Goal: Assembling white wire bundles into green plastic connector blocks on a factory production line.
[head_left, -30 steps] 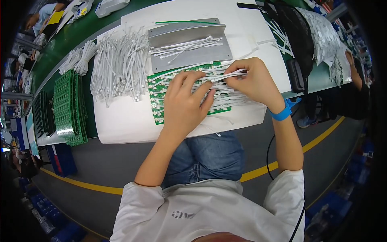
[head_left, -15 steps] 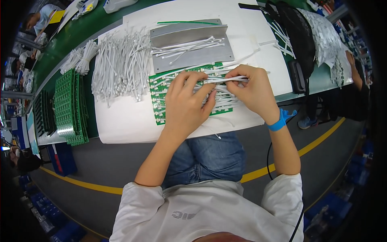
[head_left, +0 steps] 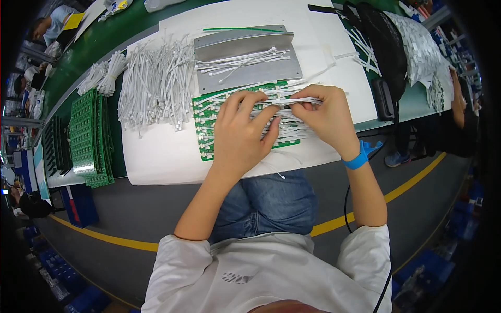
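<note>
A green circuit board panel (head_left: 207, 154) lies on white sheeting before me, covered with rows of thin white cables (head_left: 288, 136) with small connectors. Over its upper middle, my right hand (head_left: 326, 112) is closed, thumb and forefinger pinching a white cable (head_left: 282, 101). My left hand (head_left: 242, 128) sits over the board's left half, its fingers bent around the other end of that cable; the exact contact at the fingertips is partly hidden. Just beyond the board stands a bent grey metal plate (head_left: 219, 83) with several loose white cables on it.
A big heap of white cables (head_left: 156, 86) lies to the left, with tied bundles (head_left: 110, 75) beside it. Farther left, green boards (head_left: 86, 135) stand stacked. A black bag (head_left: 381, 44) and a black case (head_left: 383, 99) sit at the right. Another person's arm (head_left: 459, 99) shows far right.
My right hand has shifted very slightly to the left with the cable still pinched. The left hand stays nearly where it was over the board.
</note>
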A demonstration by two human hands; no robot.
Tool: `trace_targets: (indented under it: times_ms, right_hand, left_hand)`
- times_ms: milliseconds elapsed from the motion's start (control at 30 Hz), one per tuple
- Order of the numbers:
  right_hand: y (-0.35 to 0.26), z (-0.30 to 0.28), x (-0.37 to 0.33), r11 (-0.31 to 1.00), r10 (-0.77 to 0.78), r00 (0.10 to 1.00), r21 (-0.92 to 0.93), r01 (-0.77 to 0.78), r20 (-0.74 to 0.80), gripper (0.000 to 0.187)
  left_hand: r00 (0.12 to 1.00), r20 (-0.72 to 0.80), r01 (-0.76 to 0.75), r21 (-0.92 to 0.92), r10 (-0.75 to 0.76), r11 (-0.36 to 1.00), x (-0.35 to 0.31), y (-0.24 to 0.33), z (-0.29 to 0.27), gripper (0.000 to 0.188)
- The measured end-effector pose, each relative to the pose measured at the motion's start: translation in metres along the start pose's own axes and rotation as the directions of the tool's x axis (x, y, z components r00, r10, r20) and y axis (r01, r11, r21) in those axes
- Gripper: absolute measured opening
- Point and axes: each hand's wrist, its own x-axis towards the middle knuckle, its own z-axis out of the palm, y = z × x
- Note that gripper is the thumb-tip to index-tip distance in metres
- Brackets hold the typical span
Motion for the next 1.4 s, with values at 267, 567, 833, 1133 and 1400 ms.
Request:
trace_targets:
  times_ms: [267, 567, 833, 1133, 1400]
  right_hand:
    - [-0.005, 0.0, 0.0, 0.995, -0.047, 0.997, -0.083, 0.052, 0.059, 0.015]
    - [-0.002, 0.004, 0.004, 0.989, -0.112, 0.993, -0.092, 0.114, 0.03, 0.011]
    - [0.007, 0.013, 0.001, 0.995, -0.08, 0.997, 0.059, 0.08, 0.0, 0.011]
    - [0.011, 0.014, 0.001, 0.974, 0.019, 0.999, 0.223, -0.028, 0.042, 0.014]
    - [0.01, 0.015, 0.001, 0.956, 0.05, 0.998, 0.286, -0.061, 0.044, 0.013]
  left_hand:
    - [1.0, 0.011, -0.019, -0.002, 0.019, 1.0, 0.0, -0.001, 0.001, 0.012]
    - [0.999, -0.01, -0.036, 0.028, 0.036, 0.999, 0.001, -0.002, 0.001, 0.015]
    - [1.0, 0.019, 0.018, 0.008, -0.018, 1.0, -0.002, -0.002, 0.0, 0.013]
    - [0.999, 0.032, 0.023, 0.003, -0.023, 1.0, -0.001, -0.001, -0.001, 0.014]
    - [0.999, 0.037, 0.035, -0.008, -0.035, 0.999, -0.002, -0.002, 0.0, 0.016]
